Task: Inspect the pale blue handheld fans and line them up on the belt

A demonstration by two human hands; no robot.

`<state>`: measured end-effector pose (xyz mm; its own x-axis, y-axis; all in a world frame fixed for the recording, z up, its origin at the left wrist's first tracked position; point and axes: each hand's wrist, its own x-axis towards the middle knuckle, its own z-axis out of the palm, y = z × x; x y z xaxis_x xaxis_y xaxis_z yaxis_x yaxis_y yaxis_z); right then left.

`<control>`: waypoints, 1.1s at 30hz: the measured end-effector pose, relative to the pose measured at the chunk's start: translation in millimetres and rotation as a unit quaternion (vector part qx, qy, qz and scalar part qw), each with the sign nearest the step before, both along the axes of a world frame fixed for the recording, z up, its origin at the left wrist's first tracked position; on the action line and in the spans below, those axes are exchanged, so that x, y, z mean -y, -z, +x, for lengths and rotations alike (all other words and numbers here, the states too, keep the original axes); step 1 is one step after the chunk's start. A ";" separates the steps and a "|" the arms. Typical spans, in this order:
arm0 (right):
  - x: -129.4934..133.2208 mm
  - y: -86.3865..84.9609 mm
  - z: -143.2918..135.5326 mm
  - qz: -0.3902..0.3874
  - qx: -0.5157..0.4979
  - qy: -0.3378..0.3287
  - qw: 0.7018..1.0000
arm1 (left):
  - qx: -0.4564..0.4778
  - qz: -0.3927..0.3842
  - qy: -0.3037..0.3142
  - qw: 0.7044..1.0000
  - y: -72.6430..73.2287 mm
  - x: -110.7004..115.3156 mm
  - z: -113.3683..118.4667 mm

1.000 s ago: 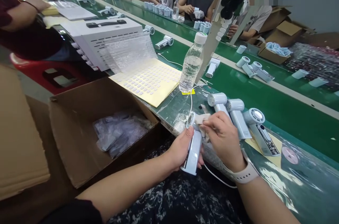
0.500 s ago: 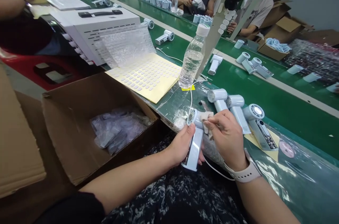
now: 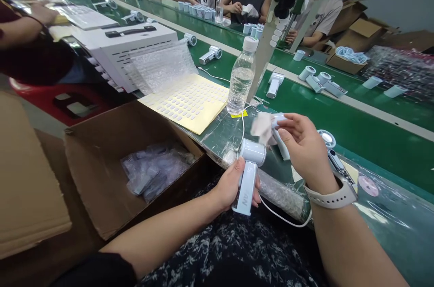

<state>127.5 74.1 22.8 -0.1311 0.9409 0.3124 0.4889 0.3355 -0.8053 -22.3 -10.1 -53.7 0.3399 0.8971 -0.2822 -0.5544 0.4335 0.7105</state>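
Observation:
My left hand is wrapped around the handle of a light-blue handheld fan, its round head pointing up. Faint letters show on the handle. Over the bench, my right hand has thumb and fingers apart. A crumpled whitish cloth, blurred by motion, is just left of its fingertips and appears free of them. Behind the cloth and fingers lies another handheld fan, partly covered. A further fan sits right of my right hand, partly hidden by the hand and wrist.
A water bottle stands beside a yellow sticker sheet. A white cable loops below my hands. An open carton holds plastic bags. More fans lie on the green belt; co-workers sit across it.
My right hand has moved away from the held fan, up and right, and its fingers have opened from the cloth. The held fan has turned, showing another side.

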 end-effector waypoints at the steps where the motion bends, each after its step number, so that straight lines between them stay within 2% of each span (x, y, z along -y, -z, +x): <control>1: 1.7 -3.8 4.2 0.001 0.006 0.009 1.000 | 0.002 0.003 0.008 1.000 0.9 0.2 -1.3; 4: 17.3 -7.5 33.8 0.000 0.113 0.073 0.991 | 0.012 0.017 0.021 1.000 2.0 3.0 -6.4; 6: 32.6 0.3 63.1 -0.055 0.207 0.097 0.972 | 0.022 0.050 0.016 0.998 -0.8 6.2 -9.5; 9: 56.4 22.2 99.8 -0.175 0.311 0.101 0.928 | 0.034 0.118 0.018 0.992 -10.6 9.2 -11.2; 11: 70.6 36.3 108.7 -0.214 0.335 0.115 0.911 | 0.033 0.155 0.025 0.987 -17.9 8.7 -9.4; 15: 84.2 50.6 99.2 -0.194 0.358 0.154 0.900 | 0.008 0.219 0.034 0.975 -25.0 6.7 -1.1; 17: 82.7 51.1 96.8 -0.189 0.341 0.176 0.904 | -0.024 0.262 0.034 0.964 -25.8 7.5 1.0; 20: 77.5 48.8 103.4 -0.168 0.244 0.248 0.922 | -0.136 0.335 -0.016 0.932 -28.1 10.0 -2.2; 22: 76.5 47.2 108.0 -0.115 0.161 0.306 0.931 | -0.226 0.377 -0.057 0.896 -31.6 11.1 -6.5; 24: 78.9 46.1 107.5 -0.052 0.100 0.327 0.938 | -0.311 0.422 -0.078 0.848 -36.0 11.2 -9.2; 26: 85.0 44.9 100.8 -0.010 0.084 0.304 0.949 | -0.382 0.463 -0.097 0.794 -40.3 10.5 -8.6; 28: 94.4 43.2 89.2 0.002 0.093 0.252 0.963 | -0.431 0.479 -0.111 0.757 -43.9 9.8 -4.9; 30: 105.9 41.6 74.7 -0.011 0.075 0.183 0.980 | -0.450 0.470 -0.111 0.751 -46.8 10.0 0.7; 33: 123.4 41.5 50.8 -0.069 -0.016 0.044 0.997 | -0.447 0.438 -0.099 0.774 -49.8 13.3 9.8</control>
<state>178.3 -49.3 -18.6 -0.0375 0.9825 0.1823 0.4853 0.1774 -0.8562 -12.6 -23.4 -3.9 0.1912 0.8870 0.4203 0.3353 -0.4615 0.8214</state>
